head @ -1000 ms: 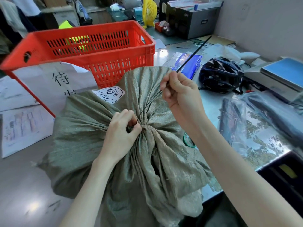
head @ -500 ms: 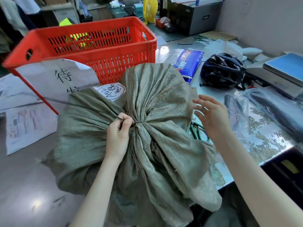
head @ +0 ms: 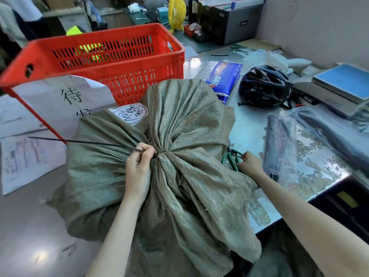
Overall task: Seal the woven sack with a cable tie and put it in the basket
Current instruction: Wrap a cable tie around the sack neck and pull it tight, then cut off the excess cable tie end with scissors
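A grey-green woven sack (head: 185,176) lies on the table in front of me, its mouth gathered into a tight neck. A black cable tie (head: 83,142) is cinched round that neck, and its long tail sticks out to the left. My left hand (head: 139,166) pinches the tie right at the neck. My right hand (head: 249,163) rests on the green handles of scissors (head: 232,156) that lie on the table at the sack's right edge, fingers closing on them. The red plastic basket (head: 111,62) stands behind the sack, open side up.
A black helmet (head: 265,86) and a blue packet (head: 223,76) lie to the right rear. A scale with a blue top (head: 343,84) stands at far right, clear bags (head: 311,140) before it. White paper with writing (head: 60,100) hangs on the basket.
My right hand let go of the tie's tail and moved down right to the scissors. The tail now points left instead of up right. My left hand stays at the neck.
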A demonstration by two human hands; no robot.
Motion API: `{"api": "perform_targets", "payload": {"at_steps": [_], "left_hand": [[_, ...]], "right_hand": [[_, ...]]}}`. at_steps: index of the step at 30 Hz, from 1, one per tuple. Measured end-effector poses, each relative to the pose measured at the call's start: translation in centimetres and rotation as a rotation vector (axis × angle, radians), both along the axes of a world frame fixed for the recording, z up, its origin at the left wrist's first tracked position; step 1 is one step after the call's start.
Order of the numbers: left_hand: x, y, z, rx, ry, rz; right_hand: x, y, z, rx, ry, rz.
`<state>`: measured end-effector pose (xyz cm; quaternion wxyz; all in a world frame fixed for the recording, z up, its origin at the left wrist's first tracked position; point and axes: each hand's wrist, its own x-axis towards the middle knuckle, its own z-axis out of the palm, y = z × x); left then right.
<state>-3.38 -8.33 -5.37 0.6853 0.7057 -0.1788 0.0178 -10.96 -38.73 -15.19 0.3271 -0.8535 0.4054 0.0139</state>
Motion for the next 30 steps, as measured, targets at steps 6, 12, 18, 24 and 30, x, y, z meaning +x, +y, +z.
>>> {"api": "perform_targets", "payload": {"at_steps": [6,12,18,24,30], "left_hand": [[-0.2,0.0,-0.1,-0.011,-0.003,0.010],[-0.2,0.0,-0.2,-0.002,-0.014,0.018],[-0.1,0.1,-0.4,-0.009,-0.014,0.019],[-0.1,0.1,-0.5,-0.016,-0.025,0.017],[0.0,0.1,-0.8,-0.006,-0.024,0.018]], "right_hand": [[0.3,0.7,-0.5,-0.042,0.082,0.047],[0.1,1.1,-0.8,-0.074,0.102,0.115],[0.0,1.1,-0.4,-0.070,0.085,0.116],[-0.5,0.4,-0.3,0.041,0.041,-0.070],[-0.2,-1.4,1.1,0.371,-0.186,-0.321]]}}
